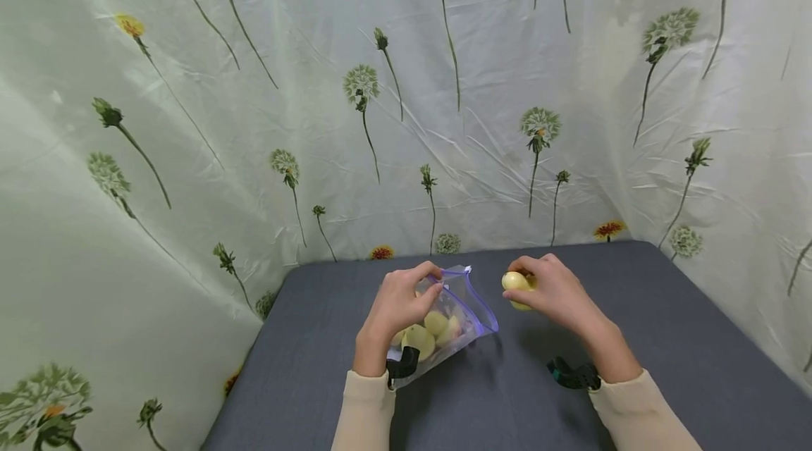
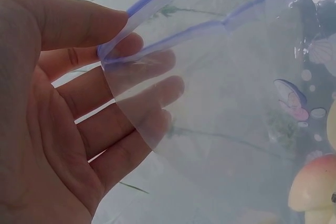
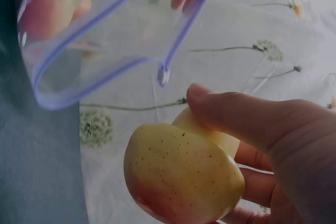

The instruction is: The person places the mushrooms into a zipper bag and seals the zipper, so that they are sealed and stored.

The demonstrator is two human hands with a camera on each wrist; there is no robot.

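While the thumb and forefinger of the left hand (image 1: 401,301) pinch the corner of a clear bag (image 2: 226,93), the other three fingers reach out behind its film. The bag is between 5 and 6 o'clock from the centre of the head view, over a dark worktop (image 1: 507,402), with its purple rim (image 1: 487,328) gaping toward 2 o'clock. A white slider (image 3: 164,75) sits on the rim, and several pieces of pale yellow fruit (image 1: 435,323) are inside, some blushed pink.

Between 2 and 3 o'clock from the bag, and apart from it, the right hand (image 1: 558,292) grips a speckled fruit (image 3: 181,174), yellow with a red blush, and a paler fruit (image 3: 185,120) tucked against it under the thumb.

Both arms wear cream sleeves (image 1: 368,402) and black wrist straps (image 1: 574,375). Toward 12 o'clock, past the worktop, hangs a pale curtain (image 1: 317,7) printed with dandelions.
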